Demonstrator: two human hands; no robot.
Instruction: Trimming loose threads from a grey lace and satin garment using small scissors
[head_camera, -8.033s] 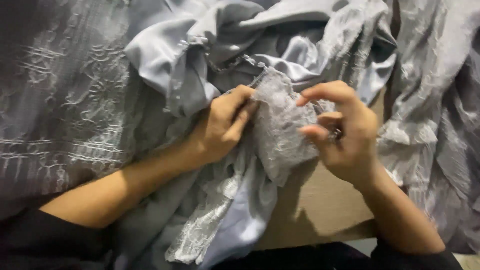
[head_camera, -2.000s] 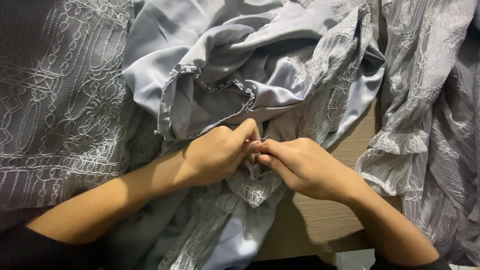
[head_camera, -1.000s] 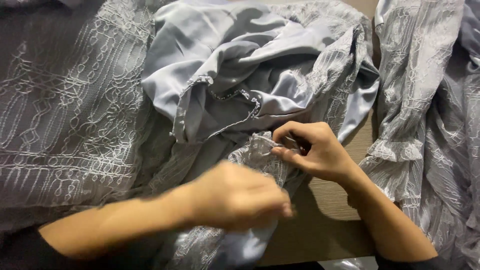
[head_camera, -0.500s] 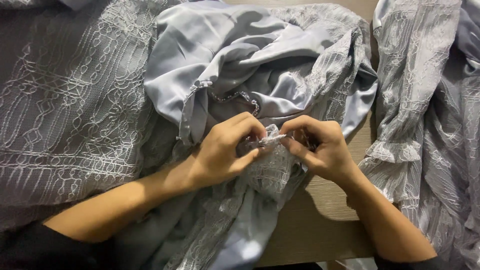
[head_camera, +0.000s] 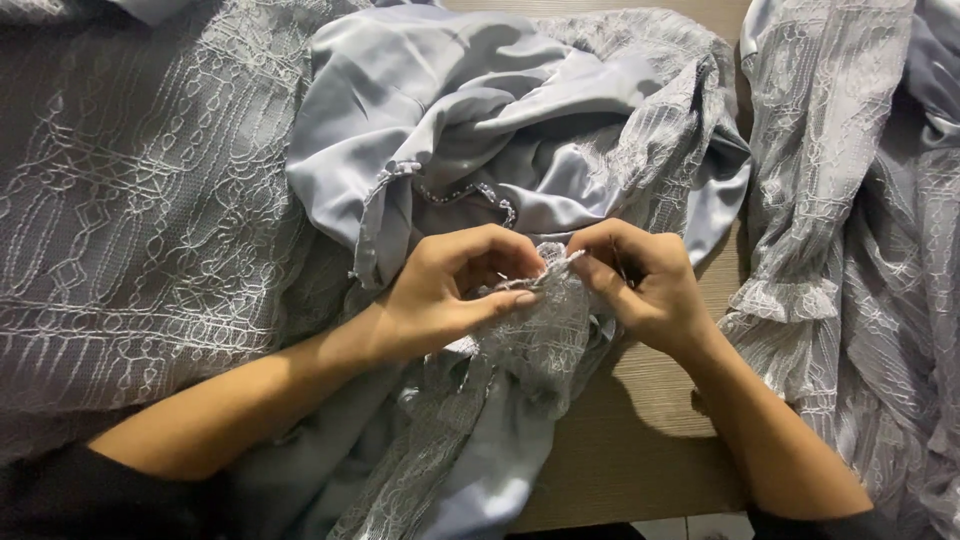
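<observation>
Nearest the camera: two bare forearms enter from the bottom edge, dark sleeves at each lower corner. Left forearm runs up and to the right across the cloth; right forearm runs up and to the left over the bare pale wooden tabletop, casting a shadow on it.

Left hand lies palm toward the right, knuckles arched, fingers curled in. Its thumb and forefinger are pressed together on the upper edge of a gathered grey lace cuff with a scalloped trim. Right hand faces it, wrist bent, back of the hand up; its fingers are closed in a pinch on the same edge, just beside the left fingertips. A thin pale strand or edge runs between the two pinches; it may be a thread or needle, too small to tell.

The lace cuff sits at centre frame, bunched between both hands, hanging down over folds of smooth grey satin garment that continue toward the bottom edge.

Beyond the hands: the satin is heaped in loose folds, with a small beaded trim line along one edge.

Left: a broad spread of grey embroidered lace fabric, lying flat. Right: another ruffled grey lace piece, draped past the tabletop edge.
</observation>
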